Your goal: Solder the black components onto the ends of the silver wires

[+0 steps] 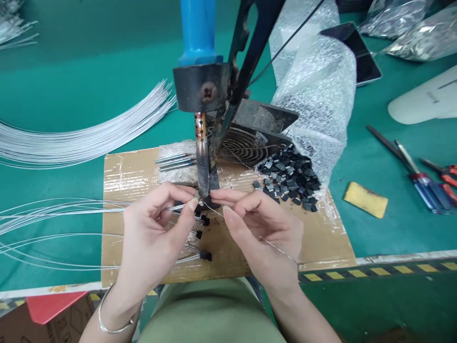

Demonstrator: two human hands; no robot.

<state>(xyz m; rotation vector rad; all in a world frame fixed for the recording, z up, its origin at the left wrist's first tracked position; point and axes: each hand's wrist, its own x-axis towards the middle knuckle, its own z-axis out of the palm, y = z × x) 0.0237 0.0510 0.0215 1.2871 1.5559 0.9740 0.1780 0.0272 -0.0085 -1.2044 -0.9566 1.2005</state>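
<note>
Directly under the tip of a mounted soldering iron (202, 166) with a blue handle, my two hands meet. My left hand (157, 233) is closed, pinching a white wire (174, 207) between thumb and index finger. Thin solder wire (278, 248) runs through my right hand (264, 233), whose fingers are closed on it; its front end reaches the iron's tip. A small black part sits at the tip, partly hidden by the fingers. Below it lie several wires ending in black connectors (205, 256).
A pile of small black connectors (291, 176) lies on the cardboard (321, 243), beside a fan (246, 145) and bubble wrap (321, 90). White wires (89, 138) spread at left. A yellow sponge (366, 199), screwdriver (424, 186) and white cup (424, 97) stand or lie at right.
</note>
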